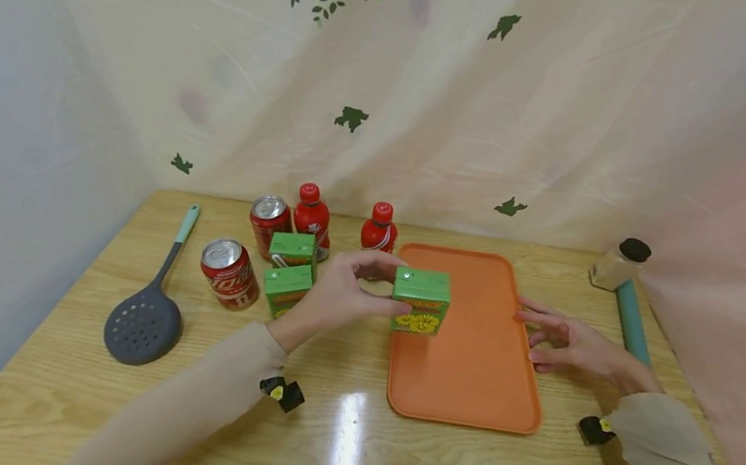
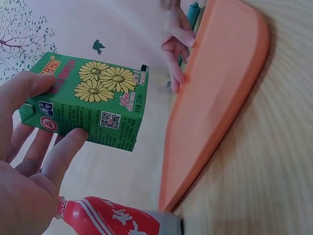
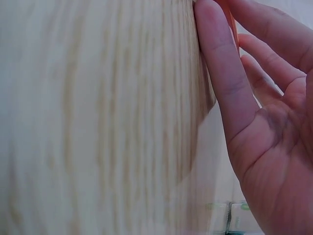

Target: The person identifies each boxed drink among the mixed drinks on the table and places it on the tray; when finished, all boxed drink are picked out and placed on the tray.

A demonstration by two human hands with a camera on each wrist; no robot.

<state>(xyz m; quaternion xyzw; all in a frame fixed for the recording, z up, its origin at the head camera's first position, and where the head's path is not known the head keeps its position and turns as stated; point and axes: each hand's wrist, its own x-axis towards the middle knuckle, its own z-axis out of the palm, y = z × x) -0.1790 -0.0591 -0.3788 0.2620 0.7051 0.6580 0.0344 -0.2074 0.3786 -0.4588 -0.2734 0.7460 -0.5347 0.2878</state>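
Observation:
My left hand (image 1: pixel 345 291) grips a green drink carton (image 1: pixel 422 303) between thumb and fingers, holding it upright over the left part of an orange tray (image 1: pixel 467 374). Yellow flowers are printed on the carton's front, clear in the left wrist view. At the tray's right edge is my right hand (image 1: pixel 574 347), its fingertips and thumb touching the rim. In the right wrist view its thumb and fingers look fairly straight. Just left of the tray stands a red bottle (image 1: pixel 380 229), close behind my left hand.
Two more green cartons (image 1: pixel 287 284) stand left of my left hand, with red cans (image 1: pixel 230 275) and another red bottle (image 1: pixel 312 218) around them. A slotted skimmer (image 1: pixel 144 323) lies far left. A black-capped jar (image 1: pixel 620 264) and a teal handle (image 1: pixel 633 323) sit at right.

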